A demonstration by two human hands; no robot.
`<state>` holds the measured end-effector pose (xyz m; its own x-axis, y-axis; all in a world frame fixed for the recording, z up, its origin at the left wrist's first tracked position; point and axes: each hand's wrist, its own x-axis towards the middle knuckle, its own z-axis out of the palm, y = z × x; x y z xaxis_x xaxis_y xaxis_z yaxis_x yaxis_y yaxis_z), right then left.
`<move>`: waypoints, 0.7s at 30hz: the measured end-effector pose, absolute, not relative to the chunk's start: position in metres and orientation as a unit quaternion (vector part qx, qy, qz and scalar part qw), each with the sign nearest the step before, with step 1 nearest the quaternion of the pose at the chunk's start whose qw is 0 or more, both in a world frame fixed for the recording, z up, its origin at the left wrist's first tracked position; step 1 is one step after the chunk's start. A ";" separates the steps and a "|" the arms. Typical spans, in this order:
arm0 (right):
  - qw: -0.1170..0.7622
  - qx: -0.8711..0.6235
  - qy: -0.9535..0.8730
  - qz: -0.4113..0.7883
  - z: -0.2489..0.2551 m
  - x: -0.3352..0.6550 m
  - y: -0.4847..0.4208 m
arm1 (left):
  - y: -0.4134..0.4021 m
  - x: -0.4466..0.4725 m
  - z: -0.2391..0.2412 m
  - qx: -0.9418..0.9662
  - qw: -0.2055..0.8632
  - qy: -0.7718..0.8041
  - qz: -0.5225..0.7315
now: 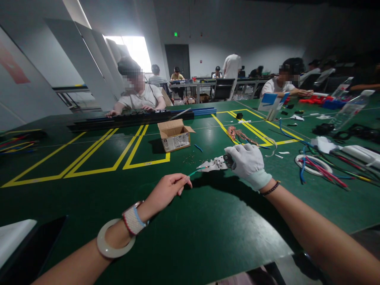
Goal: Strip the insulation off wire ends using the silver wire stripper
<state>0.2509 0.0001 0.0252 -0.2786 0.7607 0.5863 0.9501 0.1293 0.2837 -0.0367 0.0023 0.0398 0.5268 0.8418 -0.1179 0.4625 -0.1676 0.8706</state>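
Note:
Between its thumb and fingers, my bare left hand point(166, 190) pinches a thin green wire point(193, 173). My right hand point(247, 164) wears a white glove and is closed around the dark handles of wire strippers point(214, 164). The tool's metal jaws point left and meet the far end of the wire, where a small reddish spot shows. Whether the jaws are fully closed on it I cannot tell. Small scraps point(191, 159) lie on the green table just beyond the jaws. Both hands are held above the tabletop.
A cardboard box point(175, 141) with its flaps up stands beyond my hands. Past the strippers lies a bundle of bare copper strands point(237, 133). Loose wires point(322, 170) and a plastic bottle point(352, 109) are at the right. A person point(139, 93) sits across the table point(184, 237).

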 end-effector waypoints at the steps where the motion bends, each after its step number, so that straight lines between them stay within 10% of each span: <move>1: 0.155 -0.573 -0.739 -0.319 0.026 0.252 0.001 | 0.002 -0.037 0.040 0.737 0.467 0.445 0.200; 21: 0.177 -0.540 -0.774 -0.280 0.019 0.255 0.008 | 0.002 -0.037 0.041 0.738 0.462 0.453 0.190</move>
<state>0.2552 0.0081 0.0194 -0.3539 0.7363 0.5767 0.9349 0.2602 0.2416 -0.0371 0.0019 0.0411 0.5180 0.8441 -0.1383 0.4932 -0.1626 0.8546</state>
